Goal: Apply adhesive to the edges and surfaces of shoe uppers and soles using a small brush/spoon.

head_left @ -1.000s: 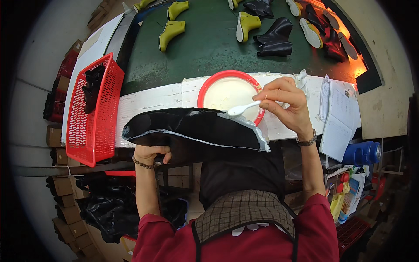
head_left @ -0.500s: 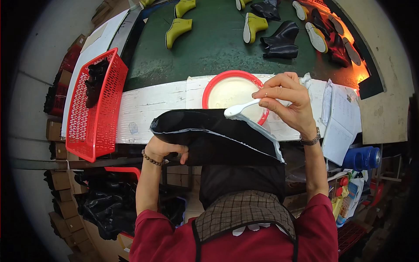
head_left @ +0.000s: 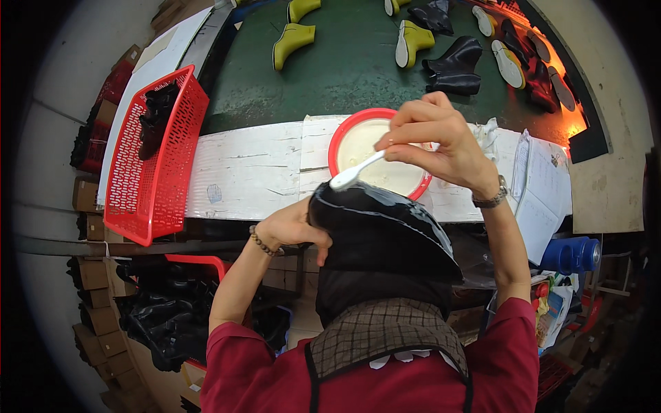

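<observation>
- Well, the left hand grips one end of the black piece, on the near side of the red bowl.
- The right hand pinches the white tool, its tip at the piece's edge.
- White goo could drip if the tool carries too much.
- A loose left hand could let the piece slip.

Dark boots: lie by the green surface's right edge.
Papers: spread across the white board's right end.
</observation>
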Available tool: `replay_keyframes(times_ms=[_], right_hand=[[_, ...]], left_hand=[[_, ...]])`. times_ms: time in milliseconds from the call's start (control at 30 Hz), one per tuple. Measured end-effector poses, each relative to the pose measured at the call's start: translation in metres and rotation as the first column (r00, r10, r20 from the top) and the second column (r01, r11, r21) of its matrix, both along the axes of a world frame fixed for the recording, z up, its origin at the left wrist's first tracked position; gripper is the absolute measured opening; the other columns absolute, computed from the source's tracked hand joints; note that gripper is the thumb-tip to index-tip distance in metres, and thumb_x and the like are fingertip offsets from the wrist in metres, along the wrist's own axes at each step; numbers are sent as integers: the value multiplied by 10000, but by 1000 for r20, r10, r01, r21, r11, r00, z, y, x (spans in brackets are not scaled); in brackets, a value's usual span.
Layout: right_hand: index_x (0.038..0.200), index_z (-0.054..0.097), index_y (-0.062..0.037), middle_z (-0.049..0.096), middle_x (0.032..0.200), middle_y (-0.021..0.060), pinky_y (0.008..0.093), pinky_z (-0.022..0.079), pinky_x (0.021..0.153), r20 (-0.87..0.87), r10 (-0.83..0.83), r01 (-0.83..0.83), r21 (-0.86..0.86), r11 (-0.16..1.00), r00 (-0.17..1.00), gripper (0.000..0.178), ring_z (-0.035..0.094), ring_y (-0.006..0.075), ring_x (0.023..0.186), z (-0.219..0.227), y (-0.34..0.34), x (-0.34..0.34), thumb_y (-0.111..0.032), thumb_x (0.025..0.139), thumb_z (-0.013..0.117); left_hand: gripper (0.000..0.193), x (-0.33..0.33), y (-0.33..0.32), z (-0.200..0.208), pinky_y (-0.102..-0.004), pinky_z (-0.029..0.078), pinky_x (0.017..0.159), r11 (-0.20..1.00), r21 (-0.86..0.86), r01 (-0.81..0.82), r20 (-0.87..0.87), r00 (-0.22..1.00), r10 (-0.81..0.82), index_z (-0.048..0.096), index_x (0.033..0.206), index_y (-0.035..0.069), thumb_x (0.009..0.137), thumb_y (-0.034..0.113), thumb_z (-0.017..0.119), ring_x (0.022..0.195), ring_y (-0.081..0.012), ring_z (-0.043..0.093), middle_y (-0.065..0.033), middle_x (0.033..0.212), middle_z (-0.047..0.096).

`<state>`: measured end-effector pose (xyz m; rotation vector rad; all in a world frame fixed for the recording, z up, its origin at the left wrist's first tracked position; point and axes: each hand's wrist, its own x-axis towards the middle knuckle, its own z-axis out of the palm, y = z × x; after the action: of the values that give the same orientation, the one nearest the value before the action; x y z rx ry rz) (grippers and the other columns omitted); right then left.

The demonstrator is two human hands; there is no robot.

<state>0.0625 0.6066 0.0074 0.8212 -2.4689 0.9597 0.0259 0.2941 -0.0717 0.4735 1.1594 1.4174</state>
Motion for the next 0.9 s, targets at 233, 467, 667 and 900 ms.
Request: replay_keyframes(times_ms=[233,467,667,900], right_hand=[[945,813,-121,682,888,-15,305,389,840,-81,-5,-2,-87,996,997,198,593,137,835,-3,-1,-3,-176,761,858],[946,813,-112,689,897,-10,313,419,832,-15,-154,147,-225,963,988,233,588,161,875,-38,18,22,-147,723,873],[927,803,-109,702,881,4,299,453,820,176,-241,289,-340,895,954,148,637,137,890,-73,33,40,-82,785,832],[1100,605,7,591,831,14,199,378,464,550,-235,598,-719,356,801,163,486,40,542,-143,56,47,-143,1040,589]], left_hand=[[466,-3,-14,-2,-413,560,487,999,49,7,-58,998,-4,505,1237,-178,785,-134,611,583,-375,696,-285,858,687],[504,-2,-43,-1,-425,577,491,915,184,-360,37,932,360,529,1236,-165,736,-182,584,564,-376,686,-294,985,685],[512,-11,-53,8,-434,572,478,871,226,-436,-54,887,458,540,1204,-169,694,-174,590,540,-396,666,-279,887,679],[395,-64,-22,26,-428,617,638,680,164,-714,-225,645,731,623,1078,-149,688,-107,578,642,-353,704,-237,836,698]])
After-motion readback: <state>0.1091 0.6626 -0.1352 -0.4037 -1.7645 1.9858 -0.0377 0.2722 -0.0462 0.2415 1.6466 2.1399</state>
